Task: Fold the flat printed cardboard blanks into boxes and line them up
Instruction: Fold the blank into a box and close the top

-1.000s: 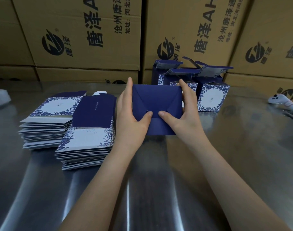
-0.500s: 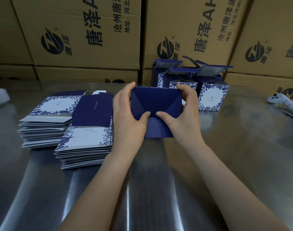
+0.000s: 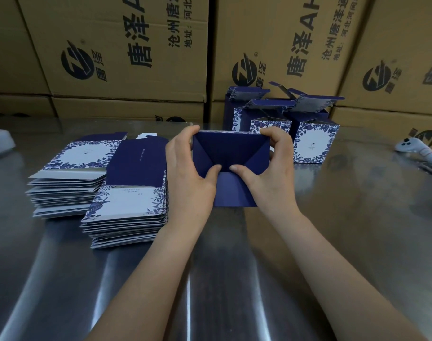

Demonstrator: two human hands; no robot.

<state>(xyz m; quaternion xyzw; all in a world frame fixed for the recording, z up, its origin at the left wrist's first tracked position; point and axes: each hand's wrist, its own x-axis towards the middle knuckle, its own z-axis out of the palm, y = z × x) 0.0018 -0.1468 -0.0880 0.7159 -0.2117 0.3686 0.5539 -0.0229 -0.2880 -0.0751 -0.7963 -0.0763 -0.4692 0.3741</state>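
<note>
one half-folded box [image 3: 231,153] between l hand [image 3: 190,183] & r hand [image 3: 271,178], thumbs on flaps

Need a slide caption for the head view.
Left hand and right hand grip a navy box, thumbs on its bottom flaps; blanks stacked at left, folded boxes behind.

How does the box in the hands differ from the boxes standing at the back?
The held box is gripped by the left hand and right hand, its bottom turned toward the camera; the standing boxes rest upright on the table, untouched. The held box shows only plain navy flaps; the standing boxes show white panels with blue floral borders and raised lids. Both are the same navy card.
</note>
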